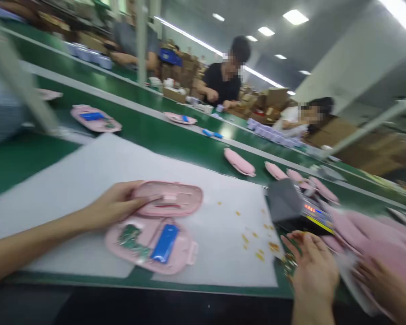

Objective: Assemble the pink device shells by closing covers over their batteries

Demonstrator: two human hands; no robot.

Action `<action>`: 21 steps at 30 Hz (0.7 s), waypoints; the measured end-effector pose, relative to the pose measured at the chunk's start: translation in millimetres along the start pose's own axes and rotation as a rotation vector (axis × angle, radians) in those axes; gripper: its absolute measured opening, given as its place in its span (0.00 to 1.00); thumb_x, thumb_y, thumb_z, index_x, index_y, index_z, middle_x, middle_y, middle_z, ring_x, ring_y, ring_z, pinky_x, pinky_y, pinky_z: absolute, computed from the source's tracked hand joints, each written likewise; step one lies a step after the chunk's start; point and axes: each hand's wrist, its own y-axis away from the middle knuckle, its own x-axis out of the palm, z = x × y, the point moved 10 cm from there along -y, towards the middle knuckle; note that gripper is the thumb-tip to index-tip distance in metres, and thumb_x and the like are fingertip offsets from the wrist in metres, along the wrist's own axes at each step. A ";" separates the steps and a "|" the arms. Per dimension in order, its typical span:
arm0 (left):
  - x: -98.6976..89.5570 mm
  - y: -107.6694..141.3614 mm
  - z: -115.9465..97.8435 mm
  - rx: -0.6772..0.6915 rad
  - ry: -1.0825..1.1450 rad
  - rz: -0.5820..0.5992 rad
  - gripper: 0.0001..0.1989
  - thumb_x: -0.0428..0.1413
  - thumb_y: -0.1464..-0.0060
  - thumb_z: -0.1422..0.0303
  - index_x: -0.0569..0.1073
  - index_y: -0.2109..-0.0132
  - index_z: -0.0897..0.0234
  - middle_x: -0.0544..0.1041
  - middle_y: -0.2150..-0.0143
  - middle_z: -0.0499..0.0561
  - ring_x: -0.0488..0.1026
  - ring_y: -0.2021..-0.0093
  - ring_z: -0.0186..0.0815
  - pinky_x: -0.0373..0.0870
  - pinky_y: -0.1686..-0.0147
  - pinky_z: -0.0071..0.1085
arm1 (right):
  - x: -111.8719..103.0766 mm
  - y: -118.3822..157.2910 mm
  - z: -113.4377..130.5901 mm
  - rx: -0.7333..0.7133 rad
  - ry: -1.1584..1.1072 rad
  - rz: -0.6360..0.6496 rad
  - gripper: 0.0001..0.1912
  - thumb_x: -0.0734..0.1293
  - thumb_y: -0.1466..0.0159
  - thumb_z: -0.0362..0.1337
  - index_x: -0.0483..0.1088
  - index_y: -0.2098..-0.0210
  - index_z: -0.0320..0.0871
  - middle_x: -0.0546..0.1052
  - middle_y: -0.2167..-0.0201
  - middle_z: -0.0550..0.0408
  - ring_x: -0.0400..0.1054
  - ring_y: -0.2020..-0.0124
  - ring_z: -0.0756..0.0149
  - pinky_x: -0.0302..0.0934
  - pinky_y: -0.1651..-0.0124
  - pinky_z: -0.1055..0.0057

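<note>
My left hand (117, 204) is closed on the left end of a pink shell half (186, 198), thumb on its inside. Joined to it by wires, the other pink shell half (179, 266) lies on the white sheet (219, 266), with a green circuit board (131, 239) and a blue battery (164, 243) inside. At the right, my right hand (311, 257) has its thumb and fingertips together near a small pile of metallic parts (289, 264); what they hold, if anything, is too small to name.
A grey device with a lit display (309, 208) stands behind my right hand. Another person's hand (375, 275) touches pink pieces (385, 243) at far right. Small yellowish bits (260, 256) dot the sheet. Pink shells (239, 162) lie on the green belt; people sit beyond.
</note>
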 end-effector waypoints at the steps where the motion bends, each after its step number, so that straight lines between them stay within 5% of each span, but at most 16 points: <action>1: 0.9 -0.1 1.9 0.010 0.052 0.031 0.25 0.63 0.54 0.52 0.78 0.54 0.64 0.81 0.55 0.55 0.77 0.55 0.49 0.77 0.56 0.39 | 35.8 6.0 23.1 -0.029 -0.081 0.062 0.11 0.61 0.33 0.47 0.66 0.65 0.47 0.71 0.65 0.52 0.71 0.62 0.59 0.70 0.59 0.54; 6: -1.2 0.4 18.4 0.061 0.304 0.069 0.17 0.59 0.48 0.61 0.75 0.54 0.68 0.80 0.59 0.55 0.77 0.59 0.42 0.75 0.60 0.35 | 234.8 57.7 174.2 -0.543 -0.040 0.786 0.09 0.58 0.31 0.40 0.68 0.64 0.46 0.69 0.47 0.46 0.65 0.46 0.56 0.64 0.46 0.56; 9: -0.6 3.0 20.9 0.103 0.355 0.067 0.14 0.57 0.46 0.63 0.75 0.57 0.69 0.79 0.61 0.56 0.77 0.60 0.42 0.74 0.60 0.34 | 301.6 75.4 192.1 -0.689 0.126 0.993 0.10 0.56 0.30 0.38 0.66 0.65 0.45 0.66 0.43 0.46 0.64 0.45 0.57 0.65 0.48 0.58; 12: -3.5 4.6 20.4 0.149 0.357 0.049 0.11 0.55 0.46 0.66 0.74 0.58 0.69 0.78 0.61 0.56 0.76 0.60 0.41 0.73 0.60 0.33 | 322.9 76.3 184.1 -0.732 0.244 1.009 0.11 0.56 0.30 0.38 0.66 0.66 0.45 0.66 0.43 0.47 0.63 0.44 0.56 0.65 0.51 0.58; 21: -11.5 6.9 19.9 0.217 0.240 -0.008 0.09 0.51 0.43 0.66 0.73 0.62 0.68 0.77 0.64 0.53 0.74 0.62 0.41 0.71 0.65 0.30 | 323.2 83.9 187.3 -0.818 0.357 0.993 0.10 0.57 0.32 0.38 0.67 0.67 0.45 0.69 0.46 0.49 0.65 0.48 0.56 0.65 0.57 0.60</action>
